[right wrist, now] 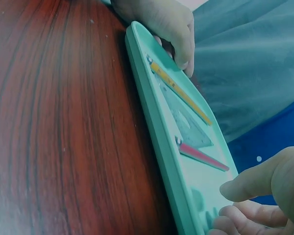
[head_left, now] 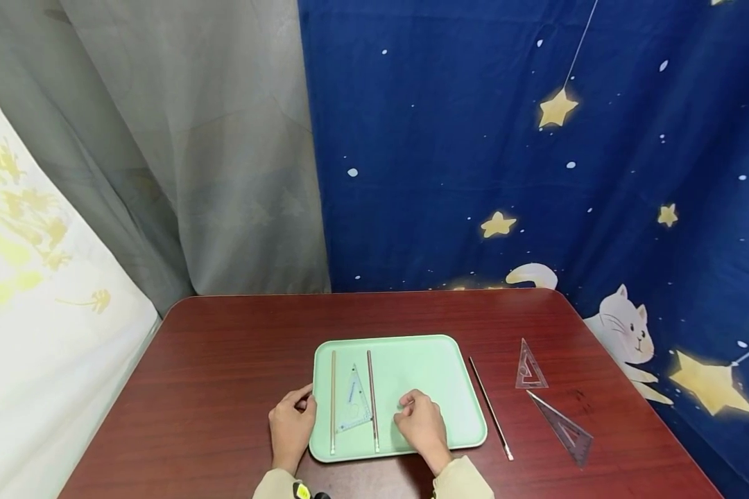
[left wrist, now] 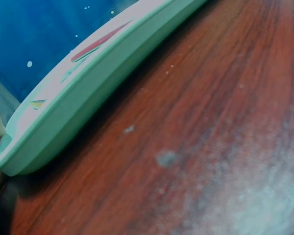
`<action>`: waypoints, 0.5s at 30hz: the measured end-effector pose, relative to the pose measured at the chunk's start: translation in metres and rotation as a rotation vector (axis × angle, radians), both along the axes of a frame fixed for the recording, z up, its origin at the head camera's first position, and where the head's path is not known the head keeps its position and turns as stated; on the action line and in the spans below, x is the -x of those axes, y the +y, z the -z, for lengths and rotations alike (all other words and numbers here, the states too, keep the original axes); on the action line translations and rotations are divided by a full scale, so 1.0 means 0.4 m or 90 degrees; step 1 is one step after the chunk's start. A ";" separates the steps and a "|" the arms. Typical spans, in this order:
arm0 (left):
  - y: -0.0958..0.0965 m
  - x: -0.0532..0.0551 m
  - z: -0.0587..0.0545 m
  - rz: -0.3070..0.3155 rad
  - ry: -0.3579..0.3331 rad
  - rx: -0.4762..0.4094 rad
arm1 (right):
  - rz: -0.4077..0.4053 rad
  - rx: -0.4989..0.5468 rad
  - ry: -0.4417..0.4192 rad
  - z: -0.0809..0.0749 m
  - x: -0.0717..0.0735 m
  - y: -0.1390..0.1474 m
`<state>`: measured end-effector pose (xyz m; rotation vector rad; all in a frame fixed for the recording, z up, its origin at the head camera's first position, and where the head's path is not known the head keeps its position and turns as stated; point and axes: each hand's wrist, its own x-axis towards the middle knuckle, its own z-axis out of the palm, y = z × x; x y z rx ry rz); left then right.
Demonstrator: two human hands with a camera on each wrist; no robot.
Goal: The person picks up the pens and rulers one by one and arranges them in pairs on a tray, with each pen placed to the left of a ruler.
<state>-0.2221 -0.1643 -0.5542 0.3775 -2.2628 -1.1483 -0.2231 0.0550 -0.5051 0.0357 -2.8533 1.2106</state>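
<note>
1. The left hand (head_left: 292, 424) is at the bottom middle of the head picture, a bit to the left. It pinches the left rim of the green tray (head_left: 412, 353), with the thumb above the rim and fingers below it in the left wrist picture.
2. The right hand (head_left: 422, 423) is over the lower right part of the tray. Its fingers are loosely bent, with a gap to the thumb, and it holds nothing.
3. The tray lies flat at the bottom middle of the head picture.
4. On the tray's left side is a yellow pencil (head_left: 333, 402). It points up and down the picture.
5. Next to it is a red pencil (head_left: 372, 395), nearer the tray's middle.
6. A clear triangle ruler (head_left: 359, 413) lies between these two pencils. One corner is very near the red pencil; I can't tell if they touch.
7. Just right of the tray, a dark pencil (head_left: 489, 407) lies slanted on the red-brown desk (head_left: 225, 360).
8. Farther right are a small see-through triangle (head_left: 539, 381) and, below it, a longer see-through triangle (head_left: 568, 431).
9. Behind the desk hang a gray curtain (head_left: 243, 138) at the upper left and a blue curtain (head_left: 424, 138) at the upper right, with yellow stars and a white cat.
</note>
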 end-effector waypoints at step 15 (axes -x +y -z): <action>-0.003 0.000 -0.003 0.006 -0.011 0.003 | 0.032 -0.009 0.000 -0.003 0.009 0.051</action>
